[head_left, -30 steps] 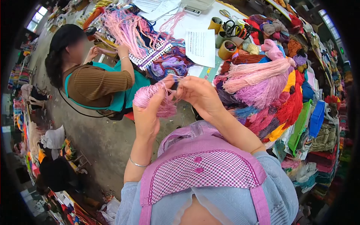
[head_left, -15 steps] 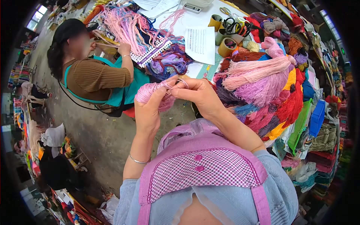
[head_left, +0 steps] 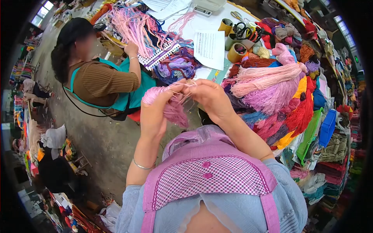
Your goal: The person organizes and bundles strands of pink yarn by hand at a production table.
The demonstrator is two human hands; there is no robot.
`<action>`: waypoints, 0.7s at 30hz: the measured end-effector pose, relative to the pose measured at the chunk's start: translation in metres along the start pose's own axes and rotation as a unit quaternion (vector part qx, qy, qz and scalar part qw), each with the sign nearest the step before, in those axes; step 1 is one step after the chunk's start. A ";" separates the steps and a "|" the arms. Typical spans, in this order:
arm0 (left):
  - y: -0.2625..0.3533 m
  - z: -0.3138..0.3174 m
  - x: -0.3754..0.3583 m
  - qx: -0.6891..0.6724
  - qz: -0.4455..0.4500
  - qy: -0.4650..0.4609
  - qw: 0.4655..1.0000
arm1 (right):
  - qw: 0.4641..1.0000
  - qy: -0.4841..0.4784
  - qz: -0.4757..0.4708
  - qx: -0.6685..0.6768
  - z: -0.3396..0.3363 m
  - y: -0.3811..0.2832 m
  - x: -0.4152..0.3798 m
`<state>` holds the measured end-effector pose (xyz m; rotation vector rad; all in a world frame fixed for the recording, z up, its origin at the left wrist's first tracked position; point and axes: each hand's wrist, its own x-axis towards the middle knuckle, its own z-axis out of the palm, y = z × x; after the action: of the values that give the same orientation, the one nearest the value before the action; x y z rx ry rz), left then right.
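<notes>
A pink skein of thread hangs from my left hand, whose fingers are closed round its upper part. My right hand pinches thin strands at the skein's top, its fingertips close beside the left ones. Both hands are raised in front of the purple apron, over the floor between the table and my body. A large pile of pink and lilac skeins lies just right of my right hand.
A co-worker in a brown top sits at the left by the table. Multicoloured threads, a printed sheet, cardboard tubes with scissors, a green basket and a blue bin are around.
The skein's lower end now hangs further down and looks looser. My right hand has turned, its fingers higher near the left fingertips. The co-worker's arm has shifted slightly.
</notes>
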<state>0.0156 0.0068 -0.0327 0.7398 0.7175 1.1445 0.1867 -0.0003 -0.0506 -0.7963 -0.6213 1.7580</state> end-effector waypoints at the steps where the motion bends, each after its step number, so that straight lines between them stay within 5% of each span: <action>1: 0.000 0.000 -0.001 -0.037 -0.024 0.016 0.999 | 0.999 -0.031 -0.001 0.035 -0.001 -0.002 0.001; 5: 0.002 0.008 -0.001 -0.084 -0.058 0.028 0.994 | 0.995 -0.069 0.039 0.062 -0.009 0.003 0.005; 8: -0.004 0.008 -0.001 -0.105 -0.050 0.021 0.993 | 0.986 -0.071 0.036 -0.144 0.010 -0.003 0.000; 13: -0.002 0.013 -0.001 0.082 0.033 0.005 0.996 | 0.989 -0.042 0.031 -0.136 0.007 0.000 0.003; 21: -0.006 0.005 0.006 0.074 0.036 0.024 0.996 | 0.987 -0.026 0.029 -0.156 0.003 -0.004 0.009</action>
<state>0.0240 0.0109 -0.0353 0.8715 0.8292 1.1877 0.1848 0.0091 -0.0476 -0.9924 -0.9335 1.7619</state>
